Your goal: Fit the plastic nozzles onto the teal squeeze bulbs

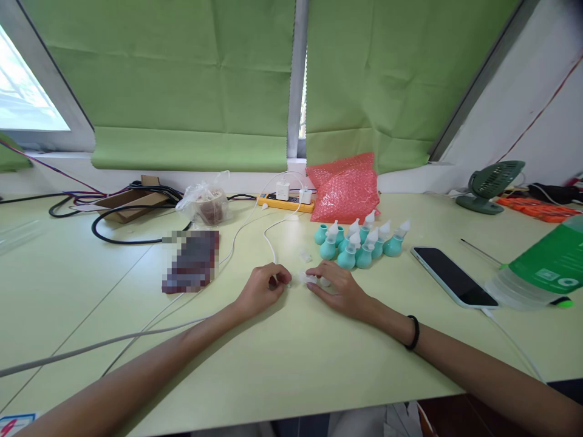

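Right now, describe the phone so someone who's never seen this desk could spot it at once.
On the pale green table, find the cluster of teal bulbs in front of the pink bubble wrap. Just right of them lies the phone, flat with its dark screen up: the only black slab, with a blue edge.

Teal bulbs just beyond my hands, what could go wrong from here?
The teal bulbs stand packed close beyond your right hand; a lift of the wrist could topple several. The small clear piece between your hands is hard to see on the pale table and might get lost. The white cable by your left hand could snag.
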A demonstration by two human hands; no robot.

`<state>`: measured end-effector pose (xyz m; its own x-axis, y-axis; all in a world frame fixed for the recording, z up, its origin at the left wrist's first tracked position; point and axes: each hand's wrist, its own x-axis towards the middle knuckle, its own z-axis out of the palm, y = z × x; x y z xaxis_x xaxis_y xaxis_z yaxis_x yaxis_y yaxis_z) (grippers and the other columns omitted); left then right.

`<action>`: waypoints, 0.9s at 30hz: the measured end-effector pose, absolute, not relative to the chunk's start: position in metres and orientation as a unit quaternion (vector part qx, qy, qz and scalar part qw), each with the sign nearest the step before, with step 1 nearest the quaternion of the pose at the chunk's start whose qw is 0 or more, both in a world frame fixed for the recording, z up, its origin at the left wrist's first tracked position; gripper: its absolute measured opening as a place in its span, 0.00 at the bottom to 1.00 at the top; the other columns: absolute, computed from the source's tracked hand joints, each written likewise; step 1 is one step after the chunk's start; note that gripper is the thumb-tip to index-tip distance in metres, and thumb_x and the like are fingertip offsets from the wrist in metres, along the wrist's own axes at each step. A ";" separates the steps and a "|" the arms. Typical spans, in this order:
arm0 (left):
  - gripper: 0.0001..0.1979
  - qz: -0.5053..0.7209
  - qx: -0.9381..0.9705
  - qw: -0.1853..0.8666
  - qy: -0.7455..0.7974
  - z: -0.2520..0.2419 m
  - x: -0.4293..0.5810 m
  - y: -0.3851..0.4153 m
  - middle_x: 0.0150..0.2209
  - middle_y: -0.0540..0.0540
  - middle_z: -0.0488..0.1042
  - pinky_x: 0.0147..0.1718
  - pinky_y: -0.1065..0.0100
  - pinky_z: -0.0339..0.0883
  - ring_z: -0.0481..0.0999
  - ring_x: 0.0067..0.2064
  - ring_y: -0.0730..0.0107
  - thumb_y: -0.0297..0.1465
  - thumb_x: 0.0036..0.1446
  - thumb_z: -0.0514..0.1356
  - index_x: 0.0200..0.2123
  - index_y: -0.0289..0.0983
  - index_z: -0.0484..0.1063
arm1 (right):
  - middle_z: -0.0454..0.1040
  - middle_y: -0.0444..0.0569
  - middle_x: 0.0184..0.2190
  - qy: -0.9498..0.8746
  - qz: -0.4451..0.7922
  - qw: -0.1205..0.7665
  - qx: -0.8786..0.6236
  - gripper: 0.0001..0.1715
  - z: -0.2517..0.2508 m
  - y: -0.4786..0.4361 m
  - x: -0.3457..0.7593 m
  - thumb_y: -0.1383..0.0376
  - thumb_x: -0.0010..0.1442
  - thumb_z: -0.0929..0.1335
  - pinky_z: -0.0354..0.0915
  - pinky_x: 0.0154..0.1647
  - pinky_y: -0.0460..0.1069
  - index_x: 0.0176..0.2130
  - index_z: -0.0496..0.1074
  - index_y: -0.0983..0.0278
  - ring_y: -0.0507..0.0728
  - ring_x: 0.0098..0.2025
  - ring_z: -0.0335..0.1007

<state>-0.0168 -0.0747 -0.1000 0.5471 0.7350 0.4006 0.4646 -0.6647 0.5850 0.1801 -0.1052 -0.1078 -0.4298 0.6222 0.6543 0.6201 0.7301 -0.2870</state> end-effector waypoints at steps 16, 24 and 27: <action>0.07 0.257 0.872 0.039 0.416 -0.101 -0.013 -0.086 0.29 0.46 0.68 0.24 0.70 0.61 0.66 0.33 0.65 0.28 0.43 0.55 0.27 0.37 0.72 | 0.69 0.47 0.23 -0.878 -0.008 0.333 -0.343 0.10 -0.103 -0.109 0.179 0.64 0.57 0.60 0.59 0.29 0.49 0.35 0.68 0.64 0.53 0.28 0.62; 0.08 0.263 0.882 0.039 0.389 -0.104 -0.015 -0.081 0.27 0.46 0.68 0.27 0.70 0.62 0.66 0.33 0.67 0.31 0.50 0.54 0.29 0.37 0.72 | 0.69 0.48 0.26 -0.882 0.006 0.312 -0.353 0.11 -0.102 -0.111 0.179 0.65 0.56 0.61 0.58 0.31 0.50 0.39 0.66 0.66 0.54 0.30 0.62; 0.10 0.310 0.889 0.045 0.334 -0.106 -0.016 -0.080 0.24 0.46 0.68 0.28 0.70 0.62 0.66 0.31 0.68 0.32 0.52 0.53 0.31 0.35 0.72 | 0.70 0.49 0.29 -0.885 0.004 0.302 -0.356 0.11 -0.101 -0.110 0.180 0.67 0.58 0.59 0.58 0.32 0.50 0.40 0.65 0.65 0.54 0.32 0.62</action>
